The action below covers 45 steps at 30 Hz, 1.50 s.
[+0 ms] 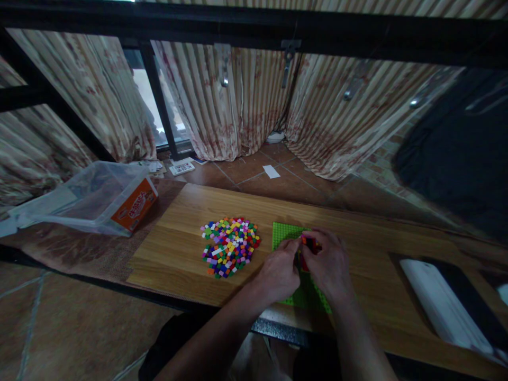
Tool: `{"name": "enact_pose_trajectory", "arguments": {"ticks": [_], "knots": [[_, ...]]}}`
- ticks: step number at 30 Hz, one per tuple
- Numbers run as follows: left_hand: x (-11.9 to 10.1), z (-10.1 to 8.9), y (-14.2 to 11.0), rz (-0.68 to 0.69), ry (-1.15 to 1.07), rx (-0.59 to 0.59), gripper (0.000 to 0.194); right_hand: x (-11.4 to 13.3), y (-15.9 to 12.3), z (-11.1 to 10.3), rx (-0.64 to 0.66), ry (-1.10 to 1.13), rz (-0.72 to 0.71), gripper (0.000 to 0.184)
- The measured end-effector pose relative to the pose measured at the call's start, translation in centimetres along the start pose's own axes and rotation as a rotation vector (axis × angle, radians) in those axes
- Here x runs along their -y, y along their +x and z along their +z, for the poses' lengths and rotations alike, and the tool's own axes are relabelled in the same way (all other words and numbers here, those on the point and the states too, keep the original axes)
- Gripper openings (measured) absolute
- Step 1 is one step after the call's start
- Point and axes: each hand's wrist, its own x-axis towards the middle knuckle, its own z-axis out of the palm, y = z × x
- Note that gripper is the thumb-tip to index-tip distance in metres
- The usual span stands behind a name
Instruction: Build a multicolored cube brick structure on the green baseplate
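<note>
A green studded baseplate [281, 230] lies on the wooden board, partly covered by my hands. A small stack of toy bricks [309, 242], red, orange and dark, stands over the plate. My left hand [281, 269] closes on the stack from the left, thumb and fingertips pressed together. From the right, my right hand [330, 260] has its fingers curled round the same stack. Both sets of fingertips nearly meet, and they hide most of the stack. Left of the plate is a loose heap of small coloured bricks [231, 247].
A clear plastic tub [99, 211] with an orange label sits at the left of the table. A white and dark object [444, 301] lies at the right of the wooden board [166, 238]. Curtains [254, 106] hang behind; a white paper [271, 171] lies on the tiled floor.
</note>
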Motion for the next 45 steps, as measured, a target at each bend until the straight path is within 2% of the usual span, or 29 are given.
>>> {"name": "enact_pose_trajectory", "arguments": {"ticks": [6, 10, 15, 22, 30, 36, 45], "knots": [[-0.4, 0.1, -0.1, -0.021, 0.034, 0.021, 0.067, -0.5, 0.1, -0.7, -0.008, 0.102, 0.050, 0.027], [-0.3, 0.4, -0.1, -0.030, 0.058, 0.035, 0.070, -0.9, 0.5, -0.9, -0.062, 0.067, 0.093, 0.032], [-0.5, 0.4, -0.2, -0.029, 0.071, 0.048, 0.072, -1.3, 0.7, -0.1, -0.008, -0.002, 0.134, 0.040], [-1.1, 0.5, -0.3, -0.045, 0.131, 0.073, 0.074, -1.4, 0.6, 0.5, 0.024, -0.043, 0.172, 0.041], [-1.1, 1.0, -0.5, -0.041, 0.219, 0.091, 0.081, -1.2, 0.4, 0.8, 0.077, -0.112, 0.156, 0.041], [-1.3, 1.1, -0.6, -0.021, 0.256, 0.101, 0.081, -0.9, -0.1, 1.3, 0.055, -0.185, 0.148, 0.039], [-0.9, 1.1, -0.7, -0.032, 0.208, 0.079, 0.080, -1.3, 0.5, 0.3, 0.064, -0.085, 0.125, 0.051]]}}
